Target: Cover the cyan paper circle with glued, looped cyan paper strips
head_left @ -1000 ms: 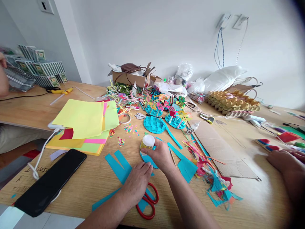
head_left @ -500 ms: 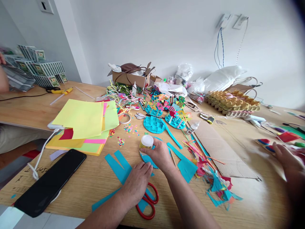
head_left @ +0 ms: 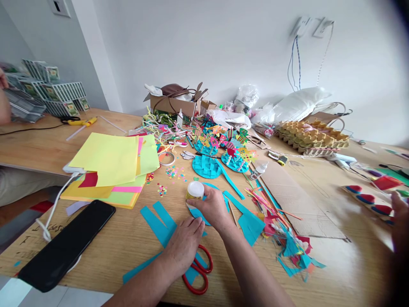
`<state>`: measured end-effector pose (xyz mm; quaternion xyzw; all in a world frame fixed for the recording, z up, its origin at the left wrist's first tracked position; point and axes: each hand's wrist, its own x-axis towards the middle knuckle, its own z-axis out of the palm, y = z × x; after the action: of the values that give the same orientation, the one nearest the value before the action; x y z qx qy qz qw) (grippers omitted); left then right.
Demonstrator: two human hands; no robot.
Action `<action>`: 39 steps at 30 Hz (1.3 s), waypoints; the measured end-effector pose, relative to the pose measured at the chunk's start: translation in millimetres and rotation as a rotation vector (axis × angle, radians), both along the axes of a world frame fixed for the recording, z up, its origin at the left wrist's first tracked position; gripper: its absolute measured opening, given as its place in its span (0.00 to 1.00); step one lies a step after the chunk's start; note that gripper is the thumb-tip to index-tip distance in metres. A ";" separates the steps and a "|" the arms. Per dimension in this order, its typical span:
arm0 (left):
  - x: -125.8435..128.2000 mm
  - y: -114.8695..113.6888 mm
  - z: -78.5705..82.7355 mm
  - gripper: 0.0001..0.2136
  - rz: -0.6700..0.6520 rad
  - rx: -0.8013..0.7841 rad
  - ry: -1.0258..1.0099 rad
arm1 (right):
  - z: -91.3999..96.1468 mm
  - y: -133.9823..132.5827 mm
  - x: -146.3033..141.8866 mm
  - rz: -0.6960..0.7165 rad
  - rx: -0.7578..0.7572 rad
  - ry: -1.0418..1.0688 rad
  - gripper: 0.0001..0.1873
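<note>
A small yellow-labelled jar with a white lid (head_left: pixel 195 189) is gripped by my right hand (head_left: pixel 217 209), above a round turquoise paper piece (head_left: pixel 207 186) that the hand largely covers. My left hand (head_left: pixel 184 239) lies low beside it, fingers stretched out at the disc's near edge; its thumb is hidden. Turquoise strips (head_left: pixel 159 226) pass under the left hand. Red-handled scissors (head_left: pixel 202 273) rest close to my left wrist, blades covered. Right of my right hand are a thin wooden stick (head_left: pixel 233 213) and a cut turquoise sheet (head_left: pixel 251 226).
Farther back stand turquoise discs (head_left: pixel 206 166), some with paper fish, and a white glue bottle (head_left: pixel 258 171). Left are coloured paper sheets (head_left: pixel 107 157) and a black phone (head_left: pixel 68 245). Cardboard (head_left: pixel 297 194) and paper scraps (head_left: pixel 292 251) lie right. Another person's hand (head_left: pixel 399 213) shows far right.
The other person's hand at the right has drawn away toward the edge, uncovering more red and blue pieces. My own hands and the jar have hardly moved.
</note>
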<state>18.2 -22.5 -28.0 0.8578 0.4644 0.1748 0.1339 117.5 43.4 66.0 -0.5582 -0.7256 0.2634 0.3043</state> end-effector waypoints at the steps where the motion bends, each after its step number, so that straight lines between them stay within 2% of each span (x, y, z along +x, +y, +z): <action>1: -0.1 0.0 -0.7 0.15 -0.002 0.000 -0.003 | -0.3 -0.3 0.3 -0.001 -0.003 -0.001 0.07; 39: -0.3 0.1 -3.8 0.15 0.018 -0.036 -0.010 | 0.6 -2.8 4.8 -0.014 0.000 0.061 0.09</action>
<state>17.9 -22.5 -31.8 0.8502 0.4745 0.1718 0.1500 122.3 40.6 66.6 -0.5550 -0.7121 0.2779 0.3282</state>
